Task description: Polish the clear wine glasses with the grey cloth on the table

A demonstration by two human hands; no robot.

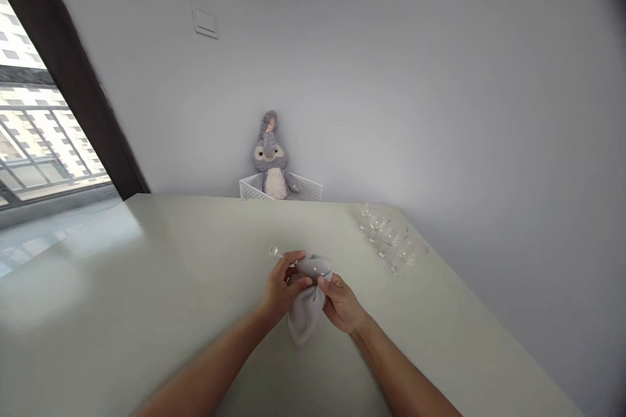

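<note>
Pale tbl (180, 273) — clr stemmed glasses (390, 234), rt side

Stemmed glass (314, 267), tilted sideways, grey cloth (304, 320), bunched

I'm standing in what seems to be a home. A grey-and-white long-eared plush toy (274, 181) is sitting in a white perforated basket (309, 190) beyond the far edge of a smooth pale table (171, 260). On the left, a dark brown frame (68, 65) is bordering a view of a metal railing (34, 107) and a pale many-windowed building (14, 26). A white square switch (205, 22) is sitting on the plain wall (391, 78).
</note>
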